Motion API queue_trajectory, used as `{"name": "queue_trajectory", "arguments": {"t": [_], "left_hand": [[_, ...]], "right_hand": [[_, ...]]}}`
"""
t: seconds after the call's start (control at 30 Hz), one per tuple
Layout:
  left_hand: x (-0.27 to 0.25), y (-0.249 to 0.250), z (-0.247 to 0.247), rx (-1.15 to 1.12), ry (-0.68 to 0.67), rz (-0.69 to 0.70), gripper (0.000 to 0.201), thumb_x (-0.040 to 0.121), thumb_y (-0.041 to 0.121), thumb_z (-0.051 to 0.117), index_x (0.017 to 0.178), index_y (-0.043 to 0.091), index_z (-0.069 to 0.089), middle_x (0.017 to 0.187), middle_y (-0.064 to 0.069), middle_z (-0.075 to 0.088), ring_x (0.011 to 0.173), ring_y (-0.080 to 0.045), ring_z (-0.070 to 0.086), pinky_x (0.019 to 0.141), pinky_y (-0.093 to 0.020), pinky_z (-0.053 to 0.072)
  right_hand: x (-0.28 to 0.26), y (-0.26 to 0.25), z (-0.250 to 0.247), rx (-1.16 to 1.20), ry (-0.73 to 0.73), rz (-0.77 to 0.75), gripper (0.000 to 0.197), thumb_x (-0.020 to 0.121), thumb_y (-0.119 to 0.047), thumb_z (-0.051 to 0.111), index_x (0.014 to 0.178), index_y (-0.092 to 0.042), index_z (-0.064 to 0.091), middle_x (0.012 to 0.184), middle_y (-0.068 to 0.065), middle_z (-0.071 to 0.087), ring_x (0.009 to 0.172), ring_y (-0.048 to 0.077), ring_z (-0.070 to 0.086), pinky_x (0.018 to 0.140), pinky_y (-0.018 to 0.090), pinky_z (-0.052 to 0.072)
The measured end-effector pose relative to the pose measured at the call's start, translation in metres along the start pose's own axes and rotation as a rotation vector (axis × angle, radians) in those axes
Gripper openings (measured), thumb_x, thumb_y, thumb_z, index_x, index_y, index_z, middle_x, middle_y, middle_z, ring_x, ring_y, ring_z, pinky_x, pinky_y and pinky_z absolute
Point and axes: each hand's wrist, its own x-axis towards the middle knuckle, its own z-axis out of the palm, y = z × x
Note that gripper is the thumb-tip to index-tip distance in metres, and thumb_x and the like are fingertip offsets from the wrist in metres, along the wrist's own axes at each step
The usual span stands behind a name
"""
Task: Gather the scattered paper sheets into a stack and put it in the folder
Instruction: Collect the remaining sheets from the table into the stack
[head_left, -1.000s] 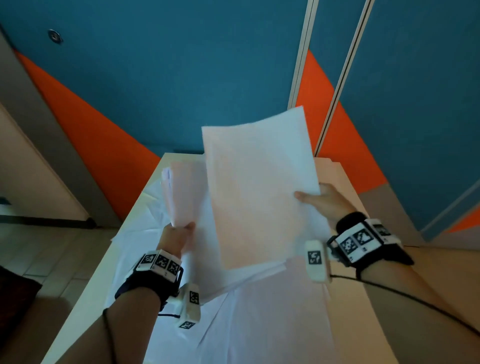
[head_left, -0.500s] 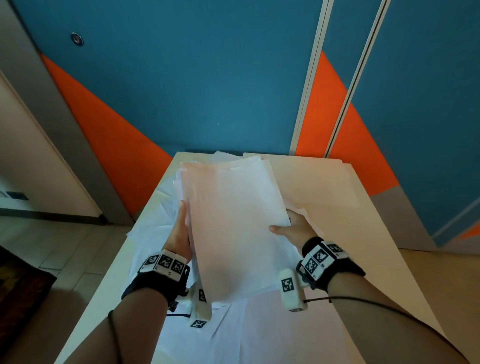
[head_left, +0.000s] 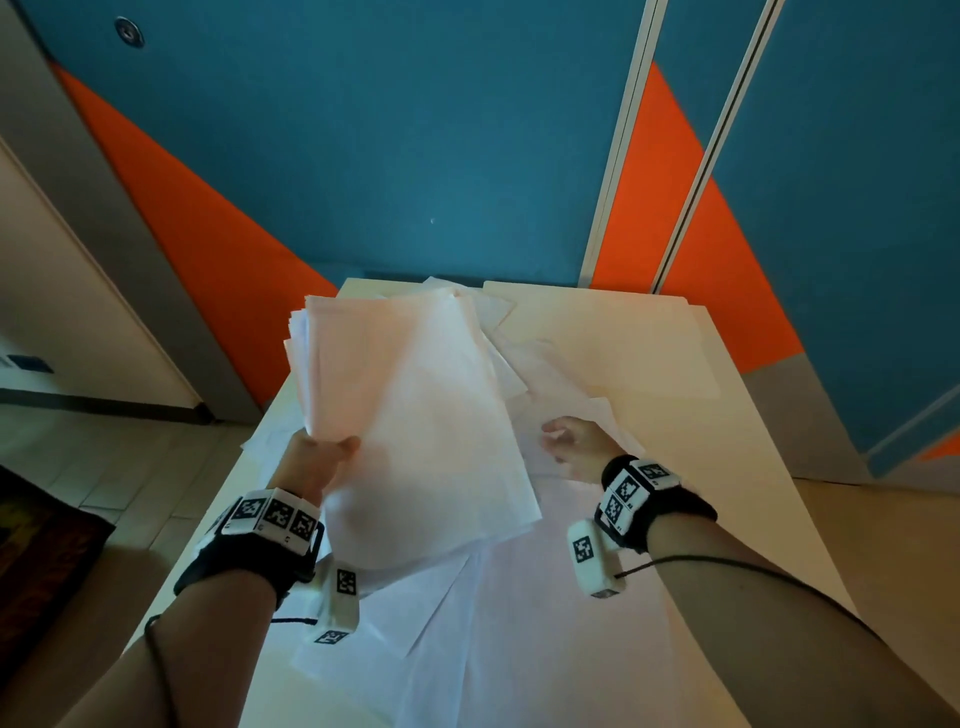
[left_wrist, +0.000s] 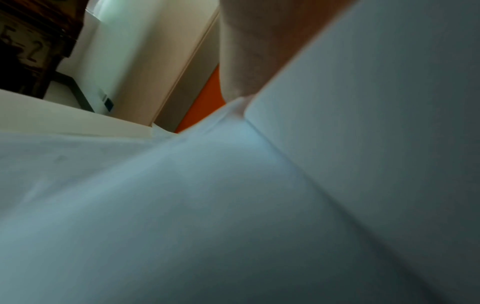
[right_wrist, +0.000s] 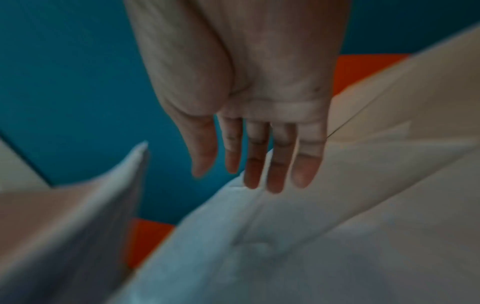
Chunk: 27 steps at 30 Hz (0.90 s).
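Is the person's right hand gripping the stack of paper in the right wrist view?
No: the right hand hangs with straight fingers holding nothing, beside the stack of paper.

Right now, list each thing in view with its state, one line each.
Paper stack: lifted off the table, tilted, gripped at its left edge.
Left hand: grips the paper stack.
Right hand: fingers straight, holding nothing, over loose sheets.
Loose sheets: scattered flat on the table.
Table: partly covered by sheets.
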Motion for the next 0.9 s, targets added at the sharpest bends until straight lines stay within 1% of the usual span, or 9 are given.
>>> {"name": "queue_trajectory", "arguments": {"t": [0.07,0.17,0.3,0.5,0.63,0.7,0.77,0.83,0.9], "left_hand": [[0.004,-0.003,-0.007,-0.045,0.021,-0.004,0.042,0.082,-0.007,0.062,0.122,-0.015,0.049,0.117,-0.03,0.058,0.101,-0.039,0.057,0.092,-0.046,0.045],[0.007,-0.01,-0.015,-0.064,0.033,-0.005,0.042,0.082,-0.01,0.061,0.122,-0.015,0.05,0.108,-0.027,0.061,0.088,-0.031,0.057,0.091,-0.045,0.045],[0.007,-0.017,-0.015,-0.079,0.063,-0.023,0.042,0.082,-0.008,0.062,0.121,-0.016,0.05,0.104,-0.025,0.057,0.094,-0.032,0.054,0.095,-0.05,0.045],[0.001,-0.017,-0.005,-0.066,0.081,-0.014,0.037,0.084,-0.007,0.061,0.119,-0.016,0.051,0.095,-0.018,0.055,0.093,-0.032,0.053,0.084,-0.035,0.041],[-0.005,-0.014,0.001,-0.08,0.045,-0.016,0.03,0.084,-0.009,0.059,0.113,-0.014,0.053,0.075,-0.011,0.054,0.072,-0.028,0.052,0.059,-0.027,0.048],[-0.008,-0.014,0.003,-0.099,0.026,-0.017,0.032,0.084,-0.01,0.058,0.115,-0.014,0.052,0.074,-0.01,0.053,0.067,-0.025,0.051,0.06,-0.03,0.049],[-0.008,-0.015,0.005,-0.115,0.025,-0.024,0.038,0.084,-0.01,0.058,0.12,-0.018,0.049,0.079,-0.013,0.056,0.069,-0.027,0.053,0.071,-0.036,0.048],[-0.009,-0.014,0.006,-0.117,0.029,-0.025,0.04,0.084,-0.009,0.059,0.121,-0.018,0.048,0.078,-0.012,0.055,0.068,-0.026,0.053,0.071,-0.035,0.047],[-0.011,-0.013,0.005,-0.124,0.022,-0.02,0.039,0.084,-0.01,0.058,0.122,-0.017,0.048,0.075,-0.01,0.054,0.066,-0.024,0.052,0.071,-0.035,0.046]], "right_hand": [[0.01,0.025,-0.011,-0.428,-0.028,0.085,0.056,0.081,-0.022,0.07,0.131,-0.014,0.047,0.12,0.005,0.051,0.113,0.025,0.051,0.088,0.027,0.043],[0.015,0.056,-0.018,-0.743,-0.112,0.218,0.083,0.069,-0.028,0.08,0.138,-0.029,0.034,0.138,0.006,0.032,0.129,0.033,0.034,0.102,0.044,0.038],[0.018,0.074,-0.018,-0.828,-0.127,0.239,0.097,0.057,-0.032,0.085,0.136,-0.035,0.028,0.136,0.003,0.026,0.127,0.038,0.031,0.099,0.052,0.038],[0.026,0.083,-0.017,-0.825,-0.161,0.24,0.077,0.05,-0.037,0.088,0.104,-0.031,0.034,0.118,0.003,0.047,0.112,0.033,0.047,0.092,0.048,0.043],[0.02,0.086,-0.019,-0.856,-0.119,0.184,0.063,0.058,-0.04,0.085,0.097,-0.028,0.036,0.12,0.001,0.04,0.118,0.028,0.037,0.096,0.044,0.035],[0.017,0.088,-0.019,-0.869,-0.116,0.174,0.056,0.061,-0.042,0.083,0.095,-0.026,0.042,0.123,0.003,0.038,0.12,0.027,0.036,0.098,0.044,0.034],[0.016,0.089,-0.02,-0.856,-0.113,0.167,0.054,0.062,-0.041,0.082,0.095,-0.024,0.042,0.123,0.003,0.038,0.119,0.026,0.037,0.096,0.041,0.036],[0.015,0.09,-0.02,-0.796,-0.112,0.145,0.061,0.063,-0.036,0.083,0.102,-0.022,0.039,0.127,0.006,0.039,0.117,0.027,0.043,0.094,0.039,0.041],[0.015,0.09,-0.019,-0.725,-0.121,0.131,0.073,0.065,-0.029,0.084,0.12,-0.015,0.038,0.133,0.009,0.039,0.121,0.028,0.047,0.097,0.038,0.043]]}}
